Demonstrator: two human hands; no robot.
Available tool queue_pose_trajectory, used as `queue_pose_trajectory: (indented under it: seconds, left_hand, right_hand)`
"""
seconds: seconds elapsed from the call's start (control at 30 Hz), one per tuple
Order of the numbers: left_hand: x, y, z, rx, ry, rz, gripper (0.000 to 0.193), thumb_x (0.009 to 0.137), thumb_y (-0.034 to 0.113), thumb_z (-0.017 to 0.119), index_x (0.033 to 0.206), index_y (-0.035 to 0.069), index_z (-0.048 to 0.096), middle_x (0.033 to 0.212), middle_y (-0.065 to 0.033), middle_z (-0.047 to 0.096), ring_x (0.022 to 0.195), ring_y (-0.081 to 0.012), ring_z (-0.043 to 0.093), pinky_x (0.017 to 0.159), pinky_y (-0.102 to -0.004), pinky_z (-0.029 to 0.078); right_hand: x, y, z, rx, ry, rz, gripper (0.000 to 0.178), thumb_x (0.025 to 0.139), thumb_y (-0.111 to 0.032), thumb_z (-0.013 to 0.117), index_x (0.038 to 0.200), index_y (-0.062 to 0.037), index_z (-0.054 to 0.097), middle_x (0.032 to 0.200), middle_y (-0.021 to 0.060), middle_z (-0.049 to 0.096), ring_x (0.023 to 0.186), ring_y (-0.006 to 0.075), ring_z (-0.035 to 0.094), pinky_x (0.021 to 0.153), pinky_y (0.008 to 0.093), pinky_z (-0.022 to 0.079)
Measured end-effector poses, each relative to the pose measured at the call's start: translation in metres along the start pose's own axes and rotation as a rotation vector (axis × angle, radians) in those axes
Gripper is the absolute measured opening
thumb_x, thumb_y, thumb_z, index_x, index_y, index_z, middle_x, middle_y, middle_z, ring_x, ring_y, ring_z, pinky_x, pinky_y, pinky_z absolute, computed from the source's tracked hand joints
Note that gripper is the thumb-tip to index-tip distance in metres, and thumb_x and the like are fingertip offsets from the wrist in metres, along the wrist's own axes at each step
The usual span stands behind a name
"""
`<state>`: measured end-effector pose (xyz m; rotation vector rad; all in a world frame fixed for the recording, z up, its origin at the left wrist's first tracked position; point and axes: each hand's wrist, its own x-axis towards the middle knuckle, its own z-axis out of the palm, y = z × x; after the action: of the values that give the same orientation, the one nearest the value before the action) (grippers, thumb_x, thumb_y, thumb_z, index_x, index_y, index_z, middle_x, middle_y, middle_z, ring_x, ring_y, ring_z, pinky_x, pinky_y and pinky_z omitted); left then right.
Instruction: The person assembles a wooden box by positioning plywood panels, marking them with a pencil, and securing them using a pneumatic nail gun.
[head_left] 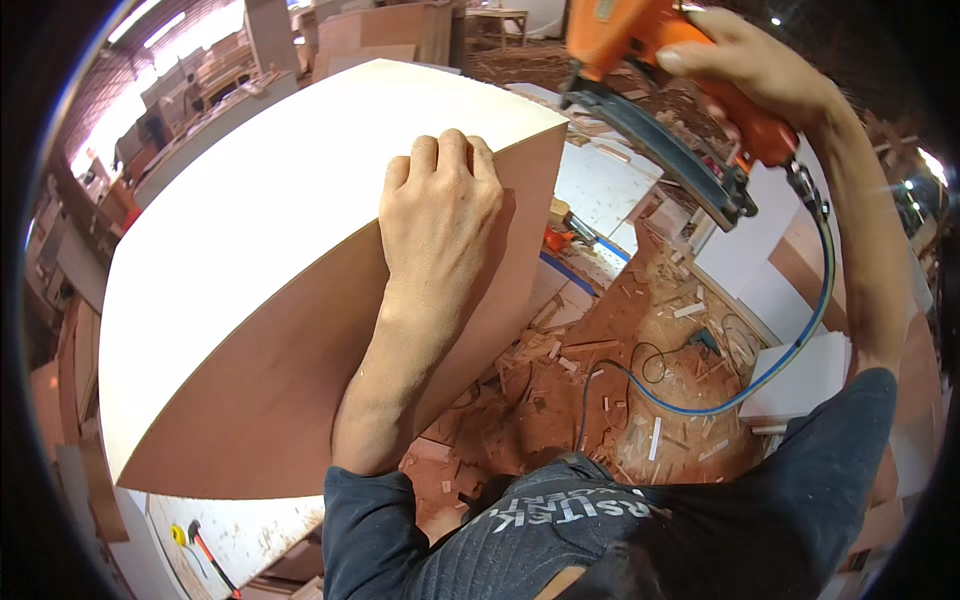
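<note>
A large wooden box-like piece fills the left and centre, with a bright white top panel (pixel 260 220) and a brown side panel (pixel 260 400). My left hand (pixel 440 200) lies at the edge where the two meet, its fingers curled over onto the white face and gripping the panel. Up at the right, my right hand (pixel 765 75) is wrapped round the handle of an orange nail gun (pixel 615 40) with a long dark magazine. The nail gun is held in the air, apart from the panel. An air hose (pixel 690 410) runs from its handle in a loop toward the floor.
A hammer (pixel 212 558) and a yellow tape measure (pixel 179 535) lie on a white surface at lower left. Wood offcuts (pixel 655 438) and sawdust litter the floor. White boards (pixel 800 375) stand on the right. A white-topped surface with tools (pixel 600 185) is beyond the piece.
</note>
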<state>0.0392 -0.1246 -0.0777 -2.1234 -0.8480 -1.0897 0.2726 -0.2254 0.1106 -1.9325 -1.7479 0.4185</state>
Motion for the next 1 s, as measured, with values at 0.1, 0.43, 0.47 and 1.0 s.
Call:
queue_pose_trajectory:
  seconds: [0.1, 0.43, 0.47, 1.0]
  left_hand:
    - [0.001, 0.001, 0.002, 0.025, 0.029, 0.045, 0.028, 0.078, 0.007, 0.074, 0.103, -0.006, 0.073, 0.089, -0.0113, 0.065, 0.086, -0.0208, 0.061, 0.072, -0.0313, 0.048]
    - [-0.005, -0.007, 0.006, 0.056, -0.032, 0.023, 0.039, 0.075, 0.023, 0.075, 0.105, -0.002, 0.072, 0.096, -0.0091, 0.066, 0.090, -0.0209, 0.063, 0.076, -0.0344, 0.051]
    - [-0.004, -0.008, 0.006, 0.052, -0.029, 0.023, 0.039, 0.075, 0.023, 0.075, 0.105, -0.002, 0.072, 0.095, -0.0091, 0.066, 0.089, -0.0208, 0.063, 0.075, -0.0344, 0.051]
    - [-0.002, -0.005, 0.003, 0.000, 0.002, 0.023, 0.032, 0.077, 0.017, 0.070, 0.102, -0.003, 0.073, 0.091, -0.0105, 0.066, 0.085, -0.0230, 0.063, 0.075, -0.0352, 0.051]
  right_hand:
    - [0.014, -0.028, -0.004, 0.000, -0.136, -0.057, 0.027, 0.097, -0.028, 0.069, 0.092, -0.0015, 0.063, 0.074, 0.0040, 0.061, 0.060, 0.0135, 0.060, 0.051, 0.0300, 0.051]
    - [0.024, -0.065, 0.015, -0.052, -0.173, 0.251, 0.027, 0.100, -0.027, 0.066, 0.092, -0.0013, 0.065, 0.067, 0.0047, 0.059, 0.052, 0.0148, 0.058, 0.047, 0.0316, 0.049]
    - [0.022, -0.067, 0.017, -0.066, -0.153, 0.270, 0.027, 0.100, -0.027, 0.066, 0.093, -0.0011, 0.065, 0.067, 0.0047, 0.059, 0.052, 0.0149, 0.058, 0.047, 0.0316, 0.049]
    - [0.022, -0.080, 0.018, -0.055, -0.254, 0.137, 0.027, 0.099, -0.028, 0.068, 0.091, -0.0024, 0.067, 0.068, 0.0031, 0.061, 0.051, 0.0131, 0.058, 0.048, 0.0291, 0.050]
